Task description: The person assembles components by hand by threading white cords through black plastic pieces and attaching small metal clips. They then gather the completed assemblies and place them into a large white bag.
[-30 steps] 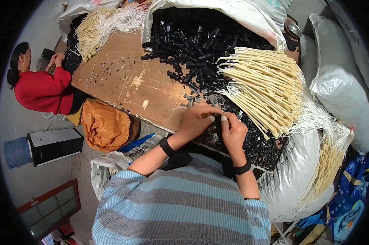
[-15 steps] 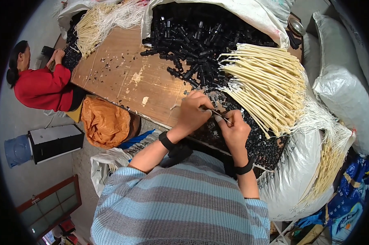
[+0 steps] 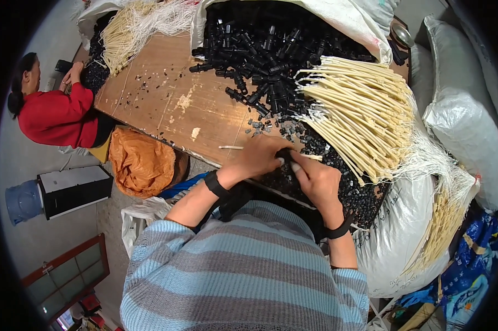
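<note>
My left hand [image 3: 262,157] and my right hand [image 3: 318,177] meet over the table's near edge, fingers closed. Between their fingertips is a small black part [image 3: 284,154], mostly covered, probably one of the black plastic fittings. A cream stick [image 3: 230,147] juts out to the left of my left hand; another cream end [image 3: 315,157] shows beyond my right fingers. Whether these belong to one stick is hidden. Just ahead, black plastic fittings [image 3: 276,94] spill from a white sack [image 3: 364,33]. A bundle of cream sticks with white strings [image 3: 364,116] lies to the right.
Tiny black pieces [image 3: 359,204] cover the wooden table [image 3: 166,121] near my right hand. Full white sacks [image 3: 397,243] crowd the right side. A co-worker in red [image 3: 58,118] sits at the far left, beside an orange bag [image 3: 141,165] and a water dispenser [image 3: 72,190].
Both hands have come closer together, fingers wrapped further over what they hold. More of the cream stick now shows left of my left hand, and a cream end appears past my right fingers.
</note>
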Available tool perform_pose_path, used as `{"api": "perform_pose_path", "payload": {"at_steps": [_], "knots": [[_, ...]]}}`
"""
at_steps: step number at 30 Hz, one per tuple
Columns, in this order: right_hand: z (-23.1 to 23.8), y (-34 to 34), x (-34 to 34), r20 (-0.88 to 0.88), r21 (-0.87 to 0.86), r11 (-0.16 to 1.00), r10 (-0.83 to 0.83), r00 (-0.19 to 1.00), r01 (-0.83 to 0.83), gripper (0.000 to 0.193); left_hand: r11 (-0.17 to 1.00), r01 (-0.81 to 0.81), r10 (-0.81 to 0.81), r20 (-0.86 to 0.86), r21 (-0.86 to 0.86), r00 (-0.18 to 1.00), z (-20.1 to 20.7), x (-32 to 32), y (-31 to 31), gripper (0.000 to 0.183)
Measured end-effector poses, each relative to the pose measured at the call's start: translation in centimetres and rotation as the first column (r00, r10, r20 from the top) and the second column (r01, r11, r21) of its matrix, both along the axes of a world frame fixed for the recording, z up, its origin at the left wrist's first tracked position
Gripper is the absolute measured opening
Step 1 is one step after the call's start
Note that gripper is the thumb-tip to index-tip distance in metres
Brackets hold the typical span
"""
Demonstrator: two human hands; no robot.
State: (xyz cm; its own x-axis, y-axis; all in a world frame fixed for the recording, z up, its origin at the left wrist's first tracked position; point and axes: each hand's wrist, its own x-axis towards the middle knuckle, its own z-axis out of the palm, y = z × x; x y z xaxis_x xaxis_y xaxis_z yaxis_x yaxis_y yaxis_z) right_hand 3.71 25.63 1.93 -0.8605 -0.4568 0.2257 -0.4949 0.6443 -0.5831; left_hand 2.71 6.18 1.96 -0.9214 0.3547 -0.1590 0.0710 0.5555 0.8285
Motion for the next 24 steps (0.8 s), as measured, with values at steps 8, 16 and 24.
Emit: {"api": "perform_pose_path", "payload": {"at_steps": [8,16,24], "knots": [[0.0,-1.6,-0.8,0.430,-0.162,0.971,-0.089,0.898,0.173,0.018,0.990,-0.066,-0.015,-0.548,-0.128,0.836,-0.2,1.2,-0.6,0.028],[0.3,-2.9,0.2,0.085,-0.101,0.975,0.208,0.974,-0.199,0.026,0.562,-0.794,0.509,-0.660,-0.232,0.553,-3.9,0.0,-14.2,0.026],[-0.2,1.8,-1.4,-0.109,0.046,0.930,-0.359,0.927,0.365,0.013,0.799,-0.577,0.351,-0.646,-0.171,0.678,-2.8,-1.2,-10.8,0.036]]}}
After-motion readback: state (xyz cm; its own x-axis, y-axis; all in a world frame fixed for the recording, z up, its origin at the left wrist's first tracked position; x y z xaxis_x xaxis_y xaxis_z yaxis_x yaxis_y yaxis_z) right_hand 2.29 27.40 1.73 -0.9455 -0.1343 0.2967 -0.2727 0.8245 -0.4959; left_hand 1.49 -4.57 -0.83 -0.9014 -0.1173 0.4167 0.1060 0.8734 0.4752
